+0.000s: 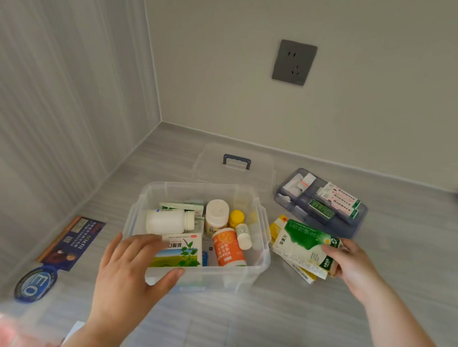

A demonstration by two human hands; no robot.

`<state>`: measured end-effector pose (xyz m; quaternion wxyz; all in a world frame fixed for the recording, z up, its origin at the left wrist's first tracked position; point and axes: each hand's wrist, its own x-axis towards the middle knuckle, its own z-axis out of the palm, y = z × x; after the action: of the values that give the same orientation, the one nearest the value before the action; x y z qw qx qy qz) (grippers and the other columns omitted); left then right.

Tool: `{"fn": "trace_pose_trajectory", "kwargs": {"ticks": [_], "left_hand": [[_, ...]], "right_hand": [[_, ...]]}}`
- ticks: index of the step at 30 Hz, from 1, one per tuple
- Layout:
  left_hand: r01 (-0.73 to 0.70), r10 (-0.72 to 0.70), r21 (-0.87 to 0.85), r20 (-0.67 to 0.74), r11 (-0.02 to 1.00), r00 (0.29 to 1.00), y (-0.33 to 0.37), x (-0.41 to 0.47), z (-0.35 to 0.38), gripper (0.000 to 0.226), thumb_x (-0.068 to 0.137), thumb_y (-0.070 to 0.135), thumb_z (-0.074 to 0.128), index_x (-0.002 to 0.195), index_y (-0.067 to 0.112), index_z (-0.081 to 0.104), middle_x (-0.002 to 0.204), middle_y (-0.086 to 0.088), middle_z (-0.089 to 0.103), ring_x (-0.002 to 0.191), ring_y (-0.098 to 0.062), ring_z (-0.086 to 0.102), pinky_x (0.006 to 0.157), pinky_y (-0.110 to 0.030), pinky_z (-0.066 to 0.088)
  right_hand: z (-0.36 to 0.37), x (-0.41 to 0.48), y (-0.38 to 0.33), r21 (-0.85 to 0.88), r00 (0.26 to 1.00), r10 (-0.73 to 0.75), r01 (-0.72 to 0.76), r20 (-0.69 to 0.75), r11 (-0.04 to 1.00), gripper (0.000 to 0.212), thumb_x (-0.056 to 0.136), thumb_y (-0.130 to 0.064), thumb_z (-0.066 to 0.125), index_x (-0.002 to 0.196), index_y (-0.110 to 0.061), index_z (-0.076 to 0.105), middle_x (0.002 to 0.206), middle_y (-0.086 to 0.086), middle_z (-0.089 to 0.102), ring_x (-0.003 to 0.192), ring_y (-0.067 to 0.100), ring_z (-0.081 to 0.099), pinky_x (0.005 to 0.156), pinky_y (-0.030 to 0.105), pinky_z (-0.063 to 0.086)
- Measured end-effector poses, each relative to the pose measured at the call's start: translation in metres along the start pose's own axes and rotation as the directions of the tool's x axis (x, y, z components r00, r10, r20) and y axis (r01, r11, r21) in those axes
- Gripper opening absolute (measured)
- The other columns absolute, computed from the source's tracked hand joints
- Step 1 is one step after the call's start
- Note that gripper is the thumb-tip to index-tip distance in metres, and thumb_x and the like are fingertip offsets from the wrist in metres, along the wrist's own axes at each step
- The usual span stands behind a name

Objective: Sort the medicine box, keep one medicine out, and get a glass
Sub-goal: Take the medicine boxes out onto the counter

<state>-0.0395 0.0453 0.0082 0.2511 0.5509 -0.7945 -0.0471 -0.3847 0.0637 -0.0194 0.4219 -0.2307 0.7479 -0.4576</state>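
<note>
A clear plastic medicine box (257, 262) stands on the grey surface with its lid off. Inside lie a white bottle (166, 221), an orange vitamin bottle (227, 247), a yellow-capped bottle (236, 218), a cream-capped jar (216, 216) and a green-and-white carton (182, 250). My left hand (131, 269) rests spread over the box's front left rim, touching the carton, holding nothing. My right hand (352, 260) grips a stack of flat medicine packets (303, 242), green and white on top, just right of the box.
The box's clear lid with a blue handle (236, 161) lies behind it. A blue-grey insert tray (320, 204) filled with sachets sits at the back right. A dark printed carton (72, 243) and a round blue label (35, 284) lie at the left by the wall.
</note>
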Motion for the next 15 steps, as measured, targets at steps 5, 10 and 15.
{"fn": "trace_pose_trajectory", "kwargs": {"ticks": [5,10,15], "left_hand": [[0.059,-0.058,-0.058,0.033,0.997,0.998,0.000,-0.005,-0.002,0.084,0.076,0.072,0.023,0.114,0.000,0.046,0.100,-0.022,0.066,0.090,-0.039,0.064,0.084,-0.060,0.045],[-0.019,0.018,-0.115,-0.009,0.993,1.000,-0.008,-0.012,-0.002,0.064,0.082,0.065,0.023,0.102,0.010,0.049,0.101,-0.016,0.067,0.103,-0.016,0.045,0.104,-0.027,0.032],[-0.029,0.028,-0.127,-0.012,0.991,1.000,-0.025,-0.015,-0.008,0.060,0.087,0.058,0.024,0.095,0.010,0.059,0.105,-0.015,0.066,0.113,-0.018,0.040,0.105,-0.009,0.011]], "right_hand": [[0.025,0.005,0.003,-0.438,0.977,-0.185,0.122,-0.103,0.891,0.041,0.077,-0.008,0.064,0.114,0.000,0.049,0.108,0.024,0.063,0.089,0.033,0.059,0.073,0.038,0.048],[0.030,-0.002,-0.004,-0.677,0.948,-0.287,0.124,-0.134,0.725,0.045,0.078,-0.015,0.063,0.118,-0.002,0.050,0.124,0.025,0.054,0.116,0.040,0.044,0.096,0.042,0.036],[0.050,-0.033,-0.043,-0.486,0.832,-0.526,0.390,-0.178,0.782,0.035,0.078,-0.005,0.059,0.112,-0.004,0.053,0.121,0.020,0.052,0.118,0.036,0.043,0.102,0.047,0.035]]}}
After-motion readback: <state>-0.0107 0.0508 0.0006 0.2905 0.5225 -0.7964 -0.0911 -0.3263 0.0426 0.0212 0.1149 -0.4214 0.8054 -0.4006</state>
